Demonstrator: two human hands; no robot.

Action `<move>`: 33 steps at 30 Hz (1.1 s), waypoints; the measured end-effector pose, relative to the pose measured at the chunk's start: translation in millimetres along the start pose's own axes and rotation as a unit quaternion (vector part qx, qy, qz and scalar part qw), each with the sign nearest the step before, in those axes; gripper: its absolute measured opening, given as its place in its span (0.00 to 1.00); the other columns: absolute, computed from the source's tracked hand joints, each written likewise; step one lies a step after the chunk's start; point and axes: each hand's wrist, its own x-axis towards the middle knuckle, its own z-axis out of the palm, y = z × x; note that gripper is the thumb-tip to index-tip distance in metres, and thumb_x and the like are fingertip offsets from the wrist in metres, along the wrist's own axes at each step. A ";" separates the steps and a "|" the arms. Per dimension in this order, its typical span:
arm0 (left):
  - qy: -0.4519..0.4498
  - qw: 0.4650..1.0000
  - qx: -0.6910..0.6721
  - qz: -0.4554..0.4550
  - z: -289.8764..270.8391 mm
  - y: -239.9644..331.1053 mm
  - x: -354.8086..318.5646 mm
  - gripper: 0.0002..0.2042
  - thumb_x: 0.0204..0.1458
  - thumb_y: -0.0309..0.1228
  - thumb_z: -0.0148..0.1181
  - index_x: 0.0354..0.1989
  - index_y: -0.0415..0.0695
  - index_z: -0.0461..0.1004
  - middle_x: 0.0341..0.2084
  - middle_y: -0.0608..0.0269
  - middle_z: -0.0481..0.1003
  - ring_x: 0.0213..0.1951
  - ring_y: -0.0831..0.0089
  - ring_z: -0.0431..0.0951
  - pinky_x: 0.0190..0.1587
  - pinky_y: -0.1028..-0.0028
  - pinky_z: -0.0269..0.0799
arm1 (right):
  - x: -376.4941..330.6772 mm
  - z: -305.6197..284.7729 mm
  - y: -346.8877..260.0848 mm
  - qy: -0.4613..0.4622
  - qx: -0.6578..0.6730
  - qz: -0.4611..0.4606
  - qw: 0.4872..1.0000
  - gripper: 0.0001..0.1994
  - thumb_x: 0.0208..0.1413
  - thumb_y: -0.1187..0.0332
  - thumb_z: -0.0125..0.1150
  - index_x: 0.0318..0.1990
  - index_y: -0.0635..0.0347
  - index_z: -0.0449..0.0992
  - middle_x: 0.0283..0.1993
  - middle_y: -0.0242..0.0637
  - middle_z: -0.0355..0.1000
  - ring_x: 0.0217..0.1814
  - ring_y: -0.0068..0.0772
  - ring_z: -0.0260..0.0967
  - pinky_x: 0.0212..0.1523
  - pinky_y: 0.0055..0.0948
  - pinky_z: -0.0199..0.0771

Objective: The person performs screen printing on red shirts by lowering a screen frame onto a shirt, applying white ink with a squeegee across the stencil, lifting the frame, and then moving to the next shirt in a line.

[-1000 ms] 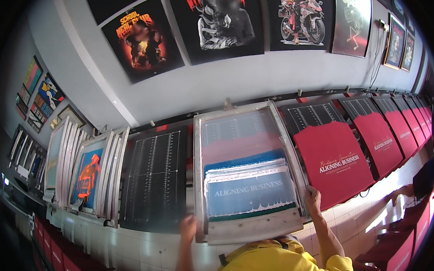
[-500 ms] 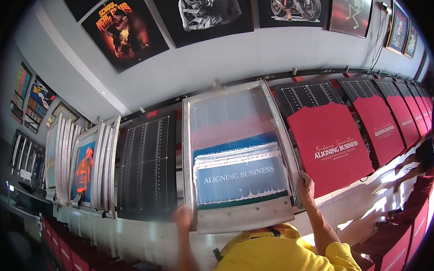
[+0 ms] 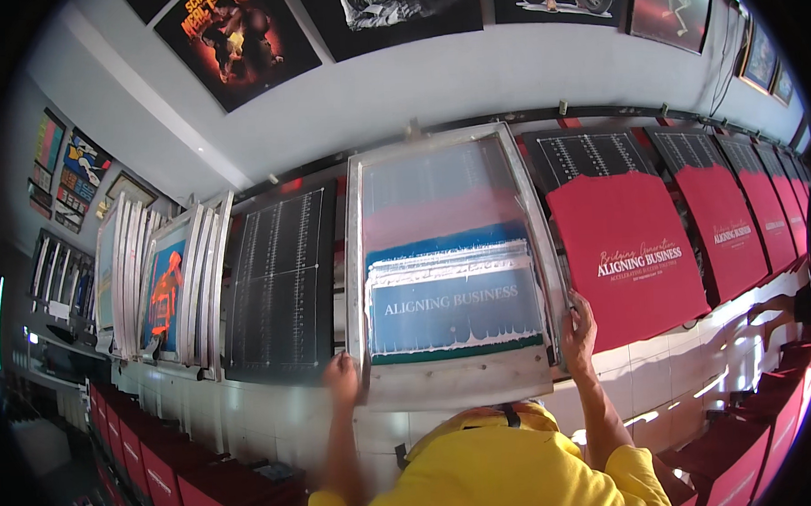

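Note:
A screen printing frame [image 3: 457,388] with a metal rim lies over a platen in front of me. White ink is banked in a ridge across its blue mesh [image 3: 454,328], above pale lettering. Through the upper mesh a red garment and a dark board show faintly. My right hand [image 3: 579,336] is closed on the frame's right side near its lower corner. My left hand [image 3: 341,380] is at the lower left corner of the frame, smeared by motion, so its fingers are unclear.
To the right runs a row of platens with red printed shirts [image 3: 632,261]. On the left are a bare black platen [image 3: 280,290] and several upright screens [image 3: 167,290]. Red-covered boards [image 3: 208,488] stand lower left, others [image 3: 736,460] lower right. Posters [image 3: 234,48] hang on the far wall.
The whole view has shifted, so the frame, shirts and posters sit higher in the picture. Both hands keep about the same places at the frame's sides.

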 end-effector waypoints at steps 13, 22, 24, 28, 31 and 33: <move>-0.261 0.807 0.232 0.477 -74.4 91.8 -77.1 0.26 0.45 0.26 0.60 0.58 0.38 0.69 0.56 0.54 0.68 0.59 0.57 0.68 0.61 0.62 0.66 | -41.7 -41.6 -86.1 -0.387 -0.303 -0.287 0.822 0.33 0.39 0.74 0.66 0.60 0.59 0.68 0.60 0.42 0.66 0.65 0.47 0.61 0.64 0.43 0.65; -0.248 0.861 0.263 0.358 -49.1 140.0 -9.3 0.14 0.39 0.20 0.58 0.38 0.39 0.78 0.37 0.54 0.78 0.40 0.54 0.79 0.44 0.61 0.77 | 20.0 -3.0 -77.1 -0.255 -0.282 -0.344 0.858 0.18 0.36 0.77 0.63 0.40 0.59 0.72 0.34 0.38 0.74 0.30 0.47 0.74 0.32 0.40 0.77; -0.235 0.873 0.236 0.356 -49.7 136.2 -7.2 0.15 0.38 0.20 0.58 0.39 0.40 0.78 0.36 0.54 0.79 0.37 0.52 0.80 0.42 0.61 0.77 | 21.4 -1.8 -78.3 -0.238 -0.240 -0.366 0.867 0.17 0.35 0.79 0.61 0.38 0.59 0.71 0.30 0.40 0.71 0.29 0.48 0.72 0.29 0.42 0.75; -0.198 0.878 0.199 0.388 -58.1 122.8 -36.0 0.16 0.38 0.18 0.58 0.39 0.38 0.76 0.40 0.55 0.78 0.40 0.54 0.80 0.45 0.61 0.77 | 0.9 -15.6 -104.6 -0.259 -0.259 -0.305 0.879 0.16 0.35 0.80 0.59 0.36 0.59 0.70 0.31 0.41 0.71 0.31 0.48 0.73 0.29 0.43 0.75; -0.176 0.870 0.179 0.425 -56.6 97.5 -61.7 0.16 0.39 0.18 0.59 0.40 0.38 0.76 0.42 0.57 0.78 0.42 0.58 0.80 0.45 0.64 0.78 | -29.0 -25.1 -110.0 -0.291 -0.276 -0.255 0.880 0.14 0.35 0.80 0.59 0.35 0.62 0.69 0.32 0.42 0.70 0.33 0.47 0.73 0.33 0.41 0.77; -0.137 0.861 0.176 0.457 -48.2 79.4 -71.8 0.15 0.40 0.18 0.59 0.40 0.39 0.77 0.42 0.59 0.78 0.43 0.61 0.80 0.44 0.66 0.79 | -40.9 -23.1 -105.6 -0.273 -0.257 -0.292 0.880 0.13 0.37 0.79 0.58 0.35 0.64 0.71 0.35 0.42 0.71 0.37 0.45 0.73 0.36 0.38 0.78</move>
